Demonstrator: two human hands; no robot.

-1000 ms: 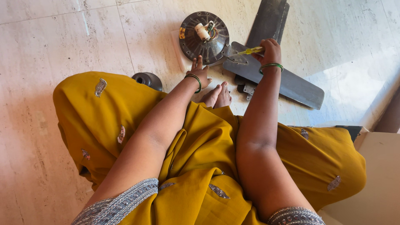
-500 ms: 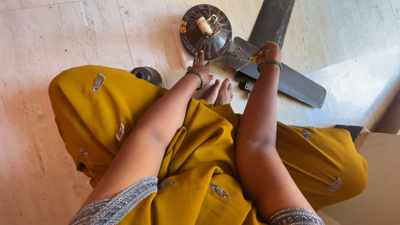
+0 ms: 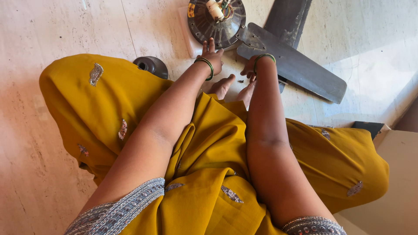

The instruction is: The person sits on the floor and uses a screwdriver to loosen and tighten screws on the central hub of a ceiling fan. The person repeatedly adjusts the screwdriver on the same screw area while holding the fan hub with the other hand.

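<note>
- Head view, the only one: a person sits on a pale stone floor (image 3: 65, 26) in a mustard-yellow garment (image 3: 209, 148), both arms reaching toward 12 o'clock.
- The ceiling-fan motor housing (image 3: 209, 24), a dark round disc with a pale stub and coloured wires at its centre, lies at the top edge of the frame on a white slab.
- The left hand (image 3: 212, 55) rests at the housing's 6 o'clock rim, fingers spread and touching it, not closed round anything; a green bangle sits on the wrist.
- The right hand (image 3: 251, 68) is at the root of the grey fan blade (image 3: 300, 69), which runs from the housing toward 4 o'clock. Its fingers curl under; I cannot tell whether they hold anything.
- A second blade (image 3: 287, 17) points toward 1 o'clock.
- A small dark cup-shaped cover (image 3: 150, 66) lies near the left forearm at 9 o'clock.
- Judgement: the housing looks heavy and rigid, best gripped by its rim, away from the wires; the blade looks thin, stiff metal, safest held near the bracket.
</note>
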